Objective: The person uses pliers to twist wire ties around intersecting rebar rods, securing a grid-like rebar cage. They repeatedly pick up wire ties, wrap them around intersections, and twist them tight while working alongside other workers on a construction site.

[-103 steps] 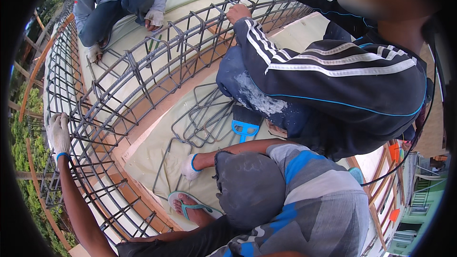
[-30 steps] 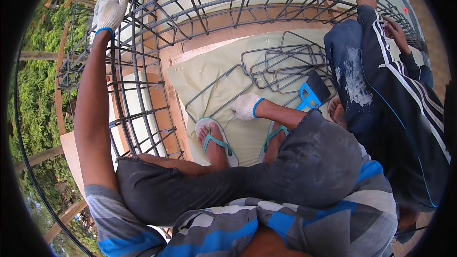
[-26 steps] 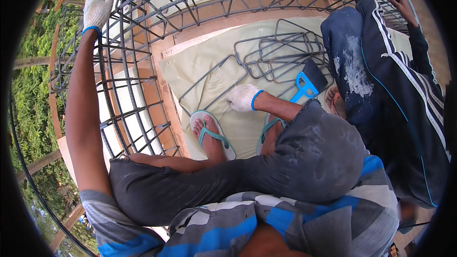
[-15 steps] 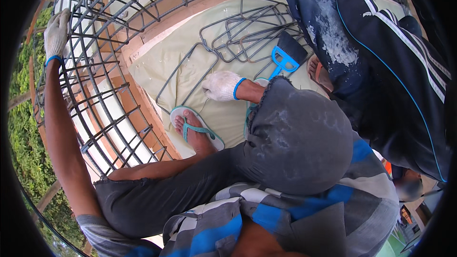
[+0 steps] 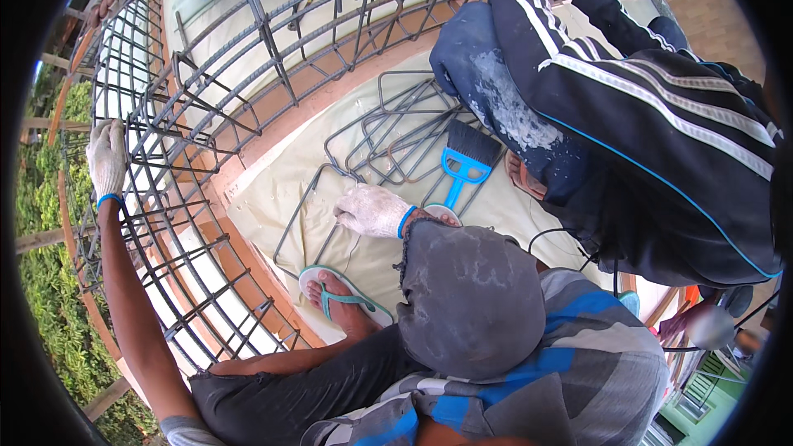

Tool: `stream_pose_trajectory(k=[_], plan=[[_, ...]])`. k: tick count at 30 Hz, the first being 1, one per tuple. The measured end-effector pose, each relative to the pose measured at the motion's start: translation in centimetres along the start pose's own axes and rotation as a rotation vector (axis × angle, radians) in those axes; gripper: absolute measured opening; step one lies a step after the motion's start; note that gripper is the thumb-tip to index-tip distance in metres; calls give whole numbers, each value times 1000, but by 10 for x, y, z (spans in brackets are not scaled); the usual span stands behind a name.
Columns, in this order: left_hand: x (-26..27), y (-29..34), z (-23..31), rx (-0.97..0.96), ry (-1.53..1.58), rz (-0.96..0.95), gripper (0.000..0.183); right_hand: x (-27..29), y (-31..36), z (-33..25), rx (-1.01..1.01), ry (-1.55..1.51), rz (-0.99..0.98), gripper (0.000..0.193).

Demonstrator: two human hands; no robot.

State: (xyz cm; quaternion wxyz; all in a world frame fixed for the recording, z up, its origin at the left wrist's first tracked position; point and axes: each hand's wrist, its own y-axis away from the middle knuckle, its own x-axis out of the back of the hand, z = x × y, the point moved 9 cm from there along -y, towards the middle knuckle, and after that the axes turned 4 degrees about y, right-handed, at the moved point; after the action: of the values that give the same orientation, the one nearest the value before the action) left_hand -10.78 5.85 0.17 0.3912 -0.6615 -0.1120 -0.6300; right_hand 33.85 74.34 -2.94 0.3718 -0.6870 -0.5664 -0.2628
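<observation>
My left hand (image 5: 106,157), in a white knit glove with a blue cuff, is closed on the outer edge of a rebar cage (image 5: 213,241) at the left. My right hand (image 5: 372,211), gloved alike, hangs in front of my knee above a cream sheet. Its fingers are curled together; a fine wire-like line shows just below them, but what they hold cannot be made out. Close beyond that hand lie several bent rebar stirrups (image 5: 395,134) in a loose pile. A blue hand brush (image 5: 467,167) with black bristles lies to the right of it, over some stirrups.
A co-worker in a dark striped jacket (image 5: 628,107) crouches close on the right, hands at the far bars. Another person's hand (image 5: 107,2) is at the cage's far left. Feet show beyond the far cage (image 5: 330,25). Green foliage (image 5: 49,281) lies below, outside the left edge.
My view has tilted up, so the scene sits lower and more of the far side shows. The co-worker's hands and another person's hand have come into view. Both my hands keep nearly their places.
</observation>
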Motion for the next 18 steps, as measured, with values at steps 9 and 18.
stream_pose_trajectory(k=[9, 18], plan=[[27, 36, 10, 83, 52, 26, 38, 24, -99, 33, -35, -60, -55, 34], [22, 34, 14, 169, -16, -56, 44, 30, -108, 22, 85, 272, -110, 33]])
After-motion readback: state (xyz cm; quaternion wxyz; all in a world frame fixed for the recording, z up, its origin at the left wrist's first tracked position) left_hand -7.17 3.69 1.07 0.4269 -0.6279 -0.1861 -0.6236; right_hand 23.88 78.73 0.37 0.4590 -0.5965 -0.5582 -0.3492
